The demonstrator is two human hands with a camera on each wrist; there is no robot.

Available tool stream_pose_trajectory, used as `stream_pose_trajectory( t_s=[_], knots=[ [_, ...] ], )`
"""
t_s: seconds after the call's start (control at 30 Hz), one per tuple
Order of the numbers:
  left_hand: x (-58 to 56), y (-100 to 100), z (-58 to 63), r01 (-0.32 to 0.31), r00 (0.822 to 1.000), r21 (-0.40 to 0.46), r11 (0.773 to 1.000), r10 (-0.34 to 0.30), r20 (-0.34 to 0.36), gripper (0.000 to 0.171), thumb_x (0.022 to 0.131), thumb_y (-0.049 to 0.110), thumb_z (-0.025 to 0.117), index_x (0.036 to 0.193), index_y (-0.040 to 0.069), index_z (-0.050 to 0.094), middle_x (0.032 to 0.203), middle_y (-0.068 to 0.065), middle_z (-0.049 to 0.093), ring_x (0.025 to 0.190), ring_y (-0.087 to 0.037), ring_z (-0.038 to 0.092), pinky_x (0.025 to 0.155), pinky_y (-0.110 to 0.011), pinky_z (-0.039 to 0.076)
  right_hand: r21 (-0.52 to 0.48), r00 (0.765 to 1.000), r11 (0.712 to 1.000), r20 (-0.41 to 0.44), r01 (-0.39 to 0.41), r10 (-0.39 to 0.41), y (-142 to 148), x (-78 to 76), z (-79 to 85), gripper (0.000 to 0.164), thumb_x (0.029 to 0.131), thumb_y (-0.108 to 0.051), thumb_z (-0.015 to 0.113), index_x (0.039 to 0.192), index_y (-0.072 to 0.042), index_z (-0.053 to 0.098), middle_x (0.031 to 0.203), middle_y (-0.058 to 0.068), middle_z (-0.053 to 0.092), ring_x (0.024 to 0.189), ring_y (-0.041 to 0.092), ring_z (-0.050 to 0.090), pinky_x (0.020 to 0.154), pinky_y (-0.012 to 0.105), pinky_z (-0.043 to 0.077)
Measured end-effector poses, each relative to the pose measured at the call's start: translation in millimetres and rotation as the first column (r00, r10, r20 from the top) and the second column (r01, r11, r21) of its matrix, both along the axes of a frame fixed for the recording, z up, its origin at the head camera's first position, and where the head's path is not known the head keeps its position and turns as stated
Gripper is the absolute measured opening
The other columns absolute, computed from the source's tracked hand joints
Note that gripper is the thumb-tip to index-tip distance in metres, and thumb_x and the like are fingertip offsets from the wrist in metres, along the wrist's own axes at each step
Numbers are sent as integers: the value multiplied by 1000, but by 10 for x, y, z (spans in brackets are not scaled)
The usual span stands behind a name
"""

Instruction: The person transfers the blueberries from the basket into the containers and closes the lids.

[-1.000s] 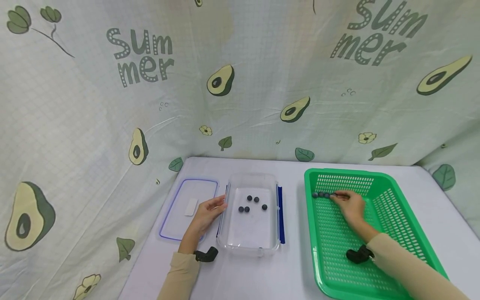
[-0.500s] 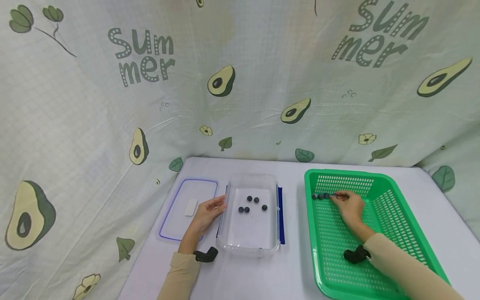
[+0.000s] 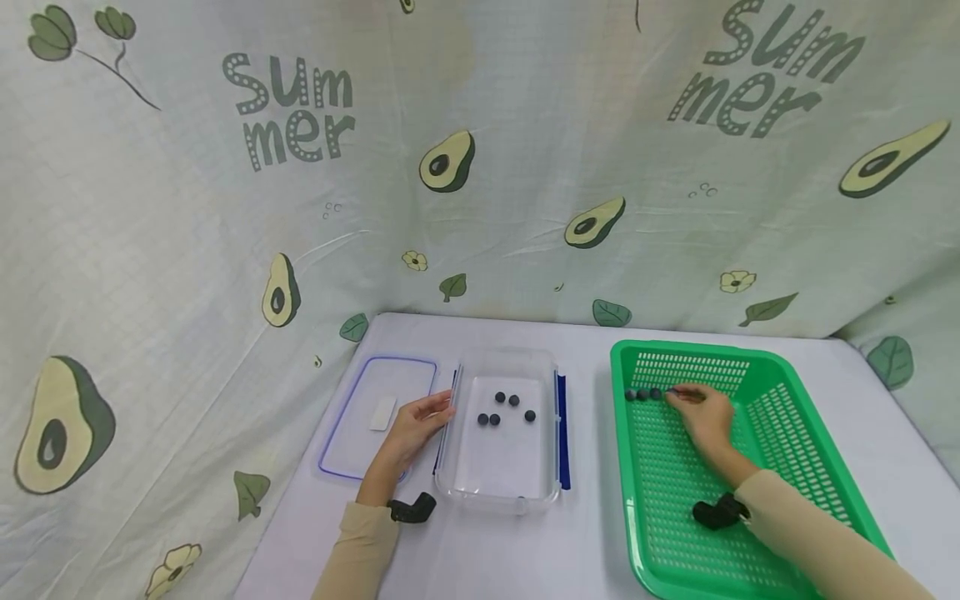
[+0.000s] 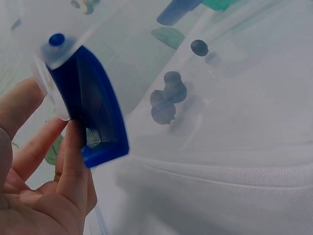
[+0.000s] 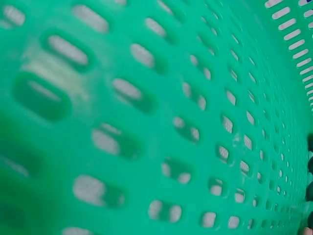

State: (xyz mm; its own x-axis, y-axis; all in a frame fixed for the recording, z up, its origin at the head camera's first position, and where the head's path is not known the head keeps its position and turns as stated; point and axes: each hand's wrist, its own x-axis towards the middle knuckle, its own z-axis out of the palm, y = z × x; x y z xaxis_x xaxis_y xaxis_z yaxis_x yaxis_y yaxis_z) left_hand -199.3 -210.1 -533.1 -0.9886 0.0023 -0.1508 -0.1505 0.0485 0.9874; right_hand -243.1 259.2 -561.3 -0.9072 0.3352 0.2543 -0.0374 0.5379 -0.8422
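My left hand [image 3: 417, 427] holds the left side of a clear plastic box [image 3: 498, 492], its fingertips beside a blue latch [image 4: 105, 107] that hangs outward. Several dark blueberries [image 3: 513, 401] lie in the box. My right hand [image 3: 703, 413] is inside the green basket [image 3: 628, 508], near its back left corner. A blueberry [image 3: 672, 391] is pinched between its fingertips, mostly hidden by them. To the left of it, a short row of blueberries [image 3: 642, 394] lies along the back of the basket. The right wrist view shows mainly the slotted basket floor, with a fingertip [image 5: 307, 231] at the edge.
A clear lid with a blue rim [image 3: 364, 358] lies left of the box, with a small white rectangle [image 3: 382, 413] on it. The box's right latch [image 3: 563, 433] sticks out toward the basket. A patterned curtain [image 3: 517, 275] hangs behind the white table [image 3: 585, 533].
Both hands keep their places; the right hand stays at the end of the blueberry row with only a slight shift of its fingers. The head view has tilted slightly.
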Motion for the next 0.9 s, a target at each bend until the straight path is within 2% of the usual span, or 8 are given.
stream_pose_trajectory(
  t_s=[0.27,0.53,0.6,0.8,0.9],
  knots=[
    [-12,24,-18,15,1000,3,1000,-15,8,46,90,11,75,133,0,62,122,-14,61,107,-14,58,90,-20,51,-18,1000,999,7,26,-26,50,47,48,22,87,-4,76,104,9,71,94,25,71,65,-17,49,57,7,44],
    [-7,31,-17,23,1000,4,1000,-23,-5,45,91,11,74,133,-1,61,122,-13,62,108,-15,57,90,-19,50,-45,1000,999,-12,27,-28,81,85,194,24,87,-5,76,105,9,71,97,23,71,68,-17,51,61,6,45],
    [2,26,-15,21,1000,7,1000,-21,-3,46,91,11,74,133,-2,61,124,-15,61,109,-16,57,91,-20,50,-53,1000,998,-14,17,-18,79,100,241,23,87,-6,77,105,8,72,95,17,73,70,-17,53,62,6,46],
    [29,7,-9,10,1000,3,1000,-10,-1,47,91,10,74,134,-2,60,125,-17,60,108,-16,59,92,-22,51,-110,999,993,-3,-32,32,29,149,419,27,88,-11,78,107,6,72,83,-19,65,73,-14,58,65,8,49],
    [28,-2,-2,7,1000,3,1000,-7,0,46,90,10,75,133,-2,61,124,-16,61,107,-15,59,92,-22,51,-136,999,989,-12,-52,51,-5,165,512,28,88,-12,78,108,7,72,81,-24,62,75,-12,59,65,8,50]
  ],
)
